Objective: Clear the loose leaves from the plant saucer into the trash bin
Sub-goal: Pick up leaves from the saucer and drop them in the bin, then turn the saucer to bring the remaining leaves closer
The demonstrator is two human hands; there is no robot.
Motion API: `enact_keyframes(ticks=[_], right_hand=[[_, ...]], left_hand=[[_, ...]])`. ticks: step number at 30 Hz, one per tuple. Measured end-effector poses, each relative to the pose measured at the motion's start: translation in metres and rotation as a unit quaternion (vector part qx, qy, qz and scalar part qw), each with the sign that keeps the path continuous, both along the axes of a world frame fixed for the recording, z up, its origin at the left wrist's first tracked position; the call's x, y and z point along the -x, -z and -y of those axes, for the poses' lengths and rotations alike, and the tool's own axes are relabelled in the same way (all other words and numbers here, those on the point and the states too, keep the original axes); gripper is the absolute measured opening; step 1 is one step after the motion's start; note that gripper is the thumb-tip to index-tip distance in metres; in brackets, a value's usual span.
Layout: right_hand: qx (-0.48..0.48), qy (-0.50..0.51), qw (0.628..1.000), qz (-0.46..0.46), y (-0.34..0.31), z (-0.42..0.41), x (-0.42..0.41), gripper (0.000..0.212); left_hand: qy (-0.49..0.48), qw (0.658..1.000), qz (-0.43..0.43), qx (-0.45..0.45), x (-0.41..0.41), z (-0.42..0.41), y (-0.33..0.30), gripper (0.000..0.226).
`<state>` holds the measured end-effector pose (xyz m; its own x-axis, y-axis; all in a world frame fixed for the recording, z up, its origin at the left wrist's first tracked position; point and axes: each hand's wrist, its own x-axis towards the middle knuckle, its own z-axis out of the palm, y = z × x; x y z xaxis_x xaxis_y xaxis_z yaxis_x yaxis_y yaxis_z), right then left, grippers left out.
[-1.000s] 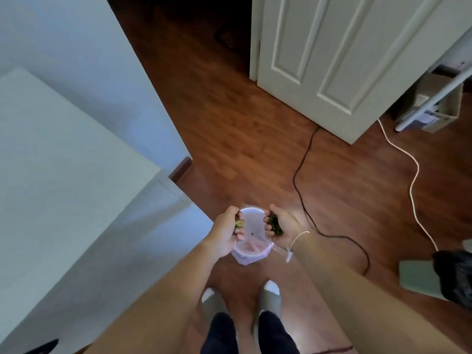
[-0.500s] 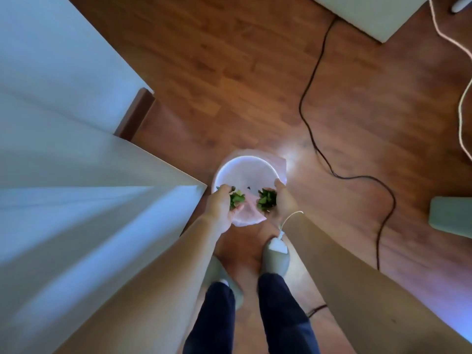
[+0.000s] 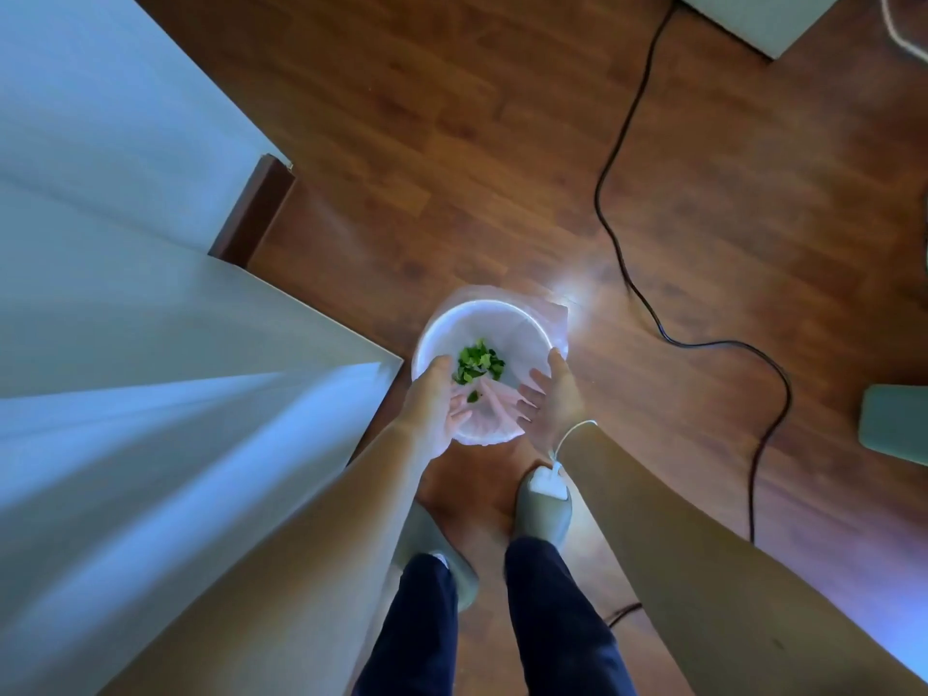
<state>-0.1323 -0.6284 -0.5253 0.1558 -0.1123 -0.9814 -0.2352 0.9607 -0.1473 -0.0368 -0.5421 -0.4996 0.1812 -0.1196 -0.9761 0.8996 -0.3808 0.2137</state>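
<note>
A small round trash bin (image 3: 522, 321) with a clear plastic liner stands on the wooden floor in front of my feet. A clump of green leaves (image 3: 477, 366) is inside the bin's opening, apart from both hands. My left hand (image 3: 436, 406) hovers over the bin's near left rim, fingers spread and empty. My right hand (image 3: 552, 401) hovers over the near right rim, fingers also spread and empty. The plant saucer is not in view.
A white table (image 3: 150, 344) fills the left side, its corner close to the bin. A black cable (image 3: 668, 339) snakes across the floor on the right. A pale green object (image 3: 894, 424) lies at the right edge. A door's bottom corner (image 3: 753, 17) shows at top right.
Both hands were closed on handfuls of leaves over the bin. They have opened, and the leaves have dropped from them into the bin. My head tilted further down.
</note>
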Motion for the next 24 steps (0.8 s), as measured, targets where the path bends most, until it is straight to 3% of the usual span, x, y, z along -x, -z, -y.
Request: enact_keyframes(ticks=[10,15,19,24], right_hand=[[0.085,-0.079,0.993,0.014,-0.097,0.017,-0.008,0.062],[0.189,-0.133,0.971,0.058,-0.204,0.047,-0.031,0.062],[0.289,-0.213,0.926,0.117,-0.310,0.064,-0.057,0.061],[0.407,-0.338,0.828,0.185,-0.432,0.056,-0.101,0.063]], left_hand=[[0.052,0.995,0.077,0.022,-0.018,0.012,-0.098,0.053],[0.122,0.974,0.184,0.050,-0.051,0.036,-0.215,0.054],[0.158,0.941,0.292,0.072,-0.072,0.041,-0.329,0.054],[0.226,0.847,0.481,0.027,-0.082,0.007,-0.459,0.051]])
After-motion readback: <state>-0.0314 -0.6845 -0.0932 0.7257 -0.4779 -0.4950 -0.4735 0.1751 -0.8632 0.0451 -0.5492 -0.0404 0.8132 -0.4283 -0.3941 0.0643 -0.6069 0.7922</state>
